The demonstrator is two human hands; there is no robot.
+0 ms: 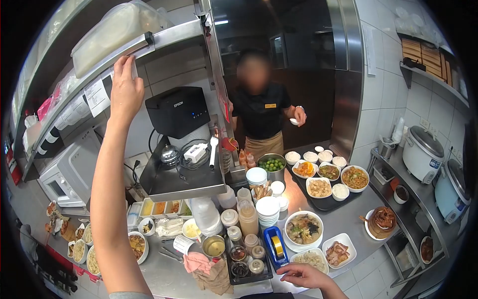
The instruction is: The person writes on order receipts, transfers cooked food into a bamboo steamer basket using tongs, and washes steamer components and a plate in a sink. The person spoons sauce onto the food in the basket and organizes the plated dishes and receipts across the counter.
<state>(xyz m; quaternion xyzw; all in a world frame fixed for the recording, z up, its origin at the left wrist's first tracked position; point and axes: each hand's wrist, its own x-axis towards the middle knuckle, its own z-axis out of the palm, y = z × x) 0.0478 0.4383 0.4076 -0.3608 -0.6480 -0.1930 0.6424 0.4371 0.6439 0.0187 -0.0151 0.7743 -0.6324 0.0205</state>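
Note:
My left hand [127, 92] is raised to the edge of the metal shelf [174, 36], its fingers closed on a white paper slip [134, 66] at the rail; part of the slip is hidden behind them. Beside it hangs a printed receipt [97, 96]. Low at the front, my right hand [302, 275] holds nothing, its fingers stretched out and apart. It is nearest to the blue tape dispenser [275, 246] and a bowl of pale shredded food [311, 259]. A soup bowl [303, 229] and a square dish of sliced meat [338, 251] stand just beyond.
A co-worker [261, 107] stands across the counter, a small white item in one hand. A black tray [318, 202] carries several filled bowls. A black printer [178, 112] sits above sauce bottles [247, 218] and stacked cups [269, 210]. Rice cookers [423, 152] stand at right.

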